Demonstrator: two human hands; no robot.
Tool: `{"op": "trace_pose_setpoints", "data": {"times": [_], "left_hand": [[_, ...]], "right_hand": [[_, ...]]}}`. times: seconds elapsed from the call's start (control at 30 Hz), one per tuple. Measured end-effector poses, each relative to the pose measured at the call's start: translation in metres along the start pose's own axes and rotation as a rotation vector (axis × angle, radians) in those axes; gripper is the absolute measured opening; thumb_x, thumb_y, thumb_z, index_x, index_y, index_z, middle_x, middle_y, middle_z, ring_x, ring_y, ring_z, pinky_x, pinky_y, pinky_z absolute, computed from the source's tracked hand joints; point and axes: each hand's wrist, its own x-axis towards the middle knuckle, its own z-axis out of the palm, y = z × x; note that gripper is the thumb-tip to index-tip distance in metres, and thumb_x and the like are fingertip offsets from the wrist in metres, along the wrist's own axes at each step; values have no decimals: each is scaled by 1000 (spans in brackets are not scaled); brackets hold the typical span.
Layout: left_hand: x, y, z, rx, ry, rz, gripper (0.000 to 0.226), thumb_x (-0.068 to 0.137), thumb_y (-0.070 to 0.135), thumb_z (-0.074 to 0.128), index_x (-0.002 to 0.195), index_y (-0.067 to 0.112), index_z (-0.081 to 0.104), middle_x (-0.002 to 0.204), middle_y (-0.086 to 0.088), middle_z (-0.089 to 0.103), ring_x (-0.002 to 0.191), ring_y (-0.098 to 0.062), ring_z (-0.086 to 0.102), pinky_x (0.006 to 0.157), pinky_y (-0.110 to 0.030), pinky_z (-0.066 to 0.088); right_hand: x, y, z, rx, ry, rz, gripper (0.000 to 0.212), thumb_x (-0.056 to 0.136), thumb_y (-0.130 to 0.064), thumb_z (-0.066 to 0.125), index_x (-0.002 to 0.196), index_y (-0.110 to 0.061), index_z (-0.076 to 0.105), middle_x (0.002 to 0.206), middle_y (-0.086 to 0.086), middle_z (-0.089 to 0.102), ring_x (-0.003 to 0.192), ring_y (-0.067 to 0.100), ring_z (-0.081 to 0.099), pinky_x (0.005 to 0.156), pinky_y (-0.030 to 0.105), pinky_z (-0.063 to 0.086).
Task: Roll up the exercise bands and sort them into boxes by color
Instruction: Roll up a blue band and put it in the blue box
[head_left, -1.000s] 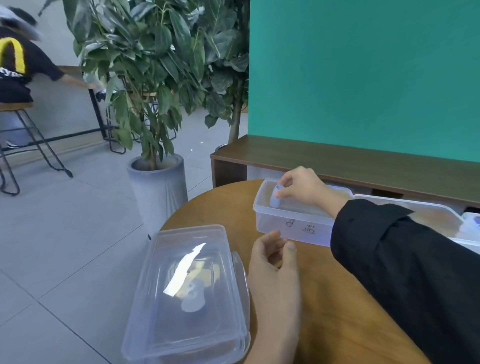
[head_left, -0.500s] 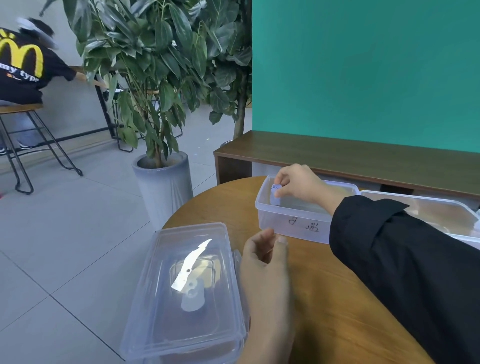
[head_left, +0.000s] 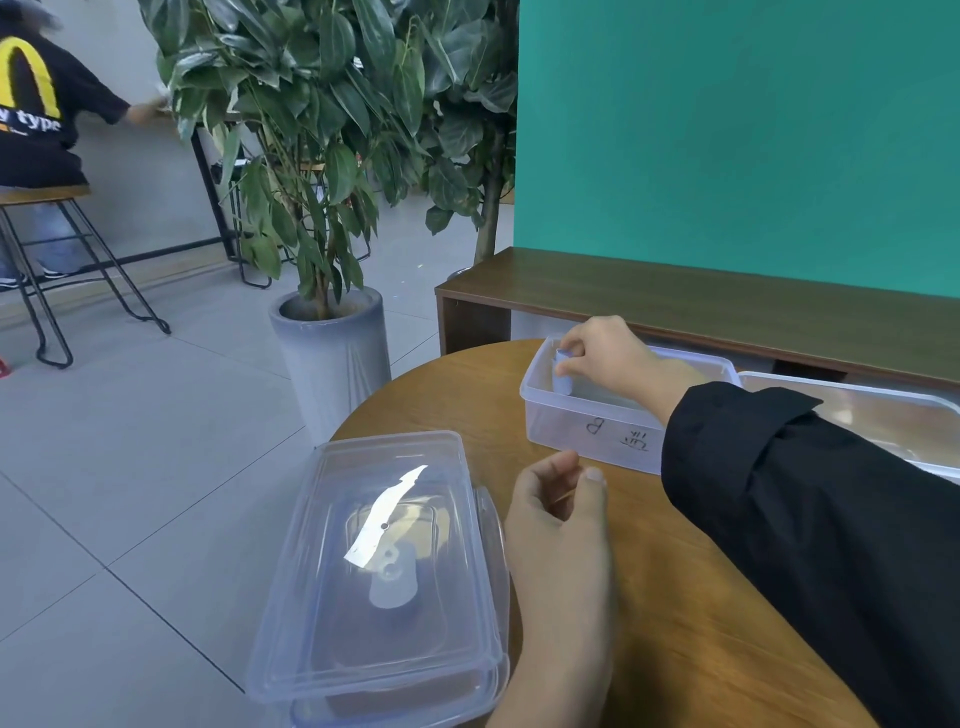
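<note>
Pale-blue rolled band sits pinched in your right hand, inside the open box marked B; your left hand hovers loosely curled, holding nothing, beside the lidded box.

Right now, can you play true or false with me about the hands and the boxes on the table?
1. The right hand holds a rolled pale blue band inside the open box marked B. True.
2. The left hand is gripping a red band. False: it holds nothing, its fingers loosely curled above the round wooden table.
3. The near clear box has its lid on. True.
4. The box marked B stands on the floor. False: it stands on the table.
5. A potted plant stands on the floor beyond the table. True.
</note>
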Motion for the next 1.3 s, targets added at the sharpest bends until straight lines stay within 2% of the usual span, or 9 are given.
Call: {"op": "trace_pose_setpoints", "data": {"times": [0.27, 0.6, 0.87, 0.97, 1.13, 1.3], "left_hand": [[-1, 2, 0, 13, -21, -7, 17, 92, 28, 73, 103, 38, 65, 100, 18, 70, 102, -8, 67, 96, -37, 58], [0, 1, 0, 3, -26, 12, 19, 92, 25, 73, 106, 35, 66, 103, 14, 71, 103, -10, 67, 96, -39, 58], [0, -2, -2, -16, -35, 36, 17, 92, 23, 72, 105, 34, 67, 101, 13, 72, 101, -10, 67, 95, -40, 57], [-1, -1, -2, -21, -45, 49, 15, 93, 22, 71, 103, 33, 68, 99, 12, 72, 99, -9, 67, 94, -39, 57], [-5, -1, -2, -3, -93, 74, 15, 94, 23, 69, 105, 33, 67, 102, 13, 72, 100, -7, 67, 94, -41, 57], [-22, 1, -3, 31, -193, 87, 14, 94, 29, 69, 105, 36, 67, 102, 18, 71, 99, 3, 64, 94, -40, 57]], "right_hand": [[-2, 6, -1, 22, 17, -22, 42, 91, -19, 74, 130, -7, 64, 107, 11, 70, 102, 26, 64, 94, 40, 53], [-8, 13, -12, 22, 17, -9, 30, 94, -7, 66, 123, -8, 67, 110, 11, 71, 103, 24, 66, 91, 33, 53], [-23, 13, -20, 51, 15, 13, 28, 94, -5, 65, 121, -8, 68, 109, 10, 71, 102, 22, 66, 90, 29, 50], [-35, 11, -28, 74, 34, -4, 25, 95, -9, 65, 119, -11, 69, 107, 7, 71, 102, 21, 65, 88, 27, 48], [-75, 4, -57, 107, 77, -27, 25, 96, -27, 68, 118, -16, 70, 101, -1, 67, 97, 16, 63, 89, 26, 46], [-139, -3, -89, 84, 103, -9, 26, 94, -30, 70, 115, -16, 72, 105, 0, 73, 98, 13, 66, 90, 25, 48]]}}
